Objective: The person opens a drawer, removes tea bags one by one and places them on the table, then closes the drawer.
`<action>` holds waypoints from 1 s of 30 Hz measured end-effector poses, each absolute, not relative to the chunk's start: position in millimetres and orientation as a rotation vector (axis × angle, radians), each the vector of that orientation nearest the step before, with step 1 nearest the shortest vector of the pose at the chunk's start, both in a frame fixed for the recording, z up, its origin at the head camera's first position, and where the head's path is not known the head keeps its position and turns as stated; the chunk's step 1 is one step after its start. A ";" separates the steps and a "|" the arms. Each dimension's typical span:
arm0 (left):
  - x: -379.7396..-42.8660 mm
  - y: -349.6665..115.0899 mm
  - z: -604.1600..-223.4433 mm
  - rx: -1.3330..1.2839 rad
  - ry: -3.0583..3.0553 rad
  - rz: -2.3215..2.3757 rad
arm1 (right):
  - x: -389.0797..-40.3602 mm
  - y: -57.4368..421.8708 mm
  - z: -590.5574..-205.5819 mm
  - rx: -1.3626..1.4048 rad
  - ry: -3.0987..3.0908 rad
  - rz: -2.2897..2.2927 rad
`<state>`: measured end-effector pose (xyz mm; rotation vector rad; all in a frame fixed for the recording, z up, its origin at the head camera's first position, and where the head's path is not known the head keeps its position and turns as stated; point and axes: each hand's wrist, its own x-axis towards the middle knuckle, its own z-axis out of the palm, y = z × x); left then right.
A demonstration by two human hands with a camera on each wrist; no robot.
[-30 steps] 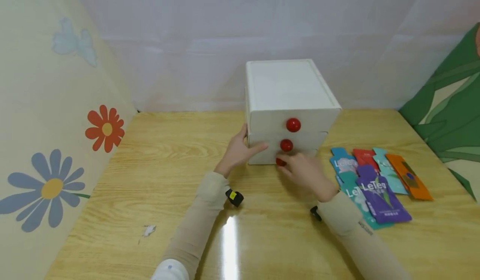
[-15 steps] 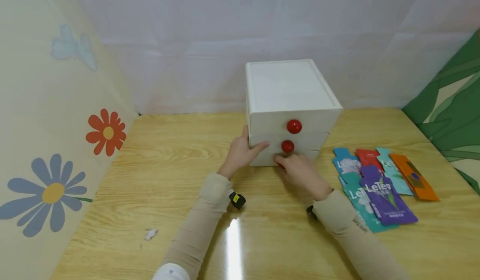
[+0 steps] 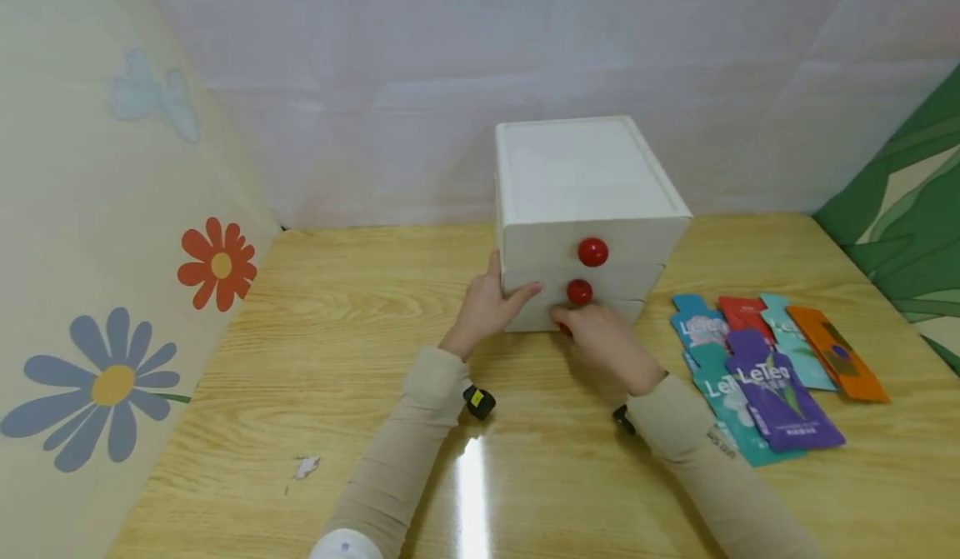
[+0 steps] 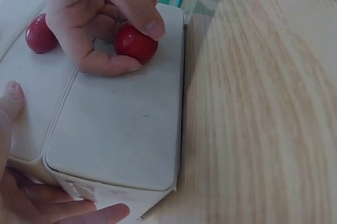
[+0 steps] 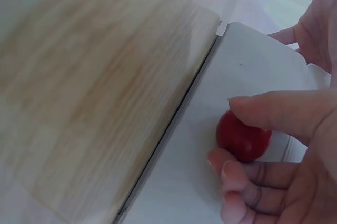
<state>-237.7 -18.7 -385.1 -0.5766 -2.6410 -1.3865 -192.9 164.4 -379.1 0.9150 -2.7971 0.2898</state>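
Note:
A white drawer cabinet with red ball knobs stands toward the back of the table. My right hand pinches the bottom drawer's red knob, thumb on one side and curled fingers on the other. The bottom drawer front sits level with the one above it. My left hand rests on the cabinet's left front corner, its thumb against the front and its extended fingers along the side. Just above my right hand is the middle knob, and higher up the top knob.
Several flat pouches lie in a loose pile to the right of the cabinet, among them a purple pouch and an orange one. Behind the cabinet hangs a pale cloth. A flower-painted panel stands at the left.
My right fingers have settled more closely around the bottom knob. The left hand keeps its hold place at the corner. The head view has shifted slightly.

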 end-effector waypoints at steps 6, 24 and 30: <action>-237.6 -18.5 -385.1 -0.592 -2.636 -1.360 | -195.3 165.2 -380.5 0.932 -2.797 0.302; -238.4 -18.5 -386.3 -0.562 -2.642 -1.358 | -197.1 165.6 -381.9 0.956 -2.803 0.284; -238.2 -17.9 -387.1 -0.562 -2.646 -1.330 | -195.1 165.1 -381.0 0.944 -2.813 0.283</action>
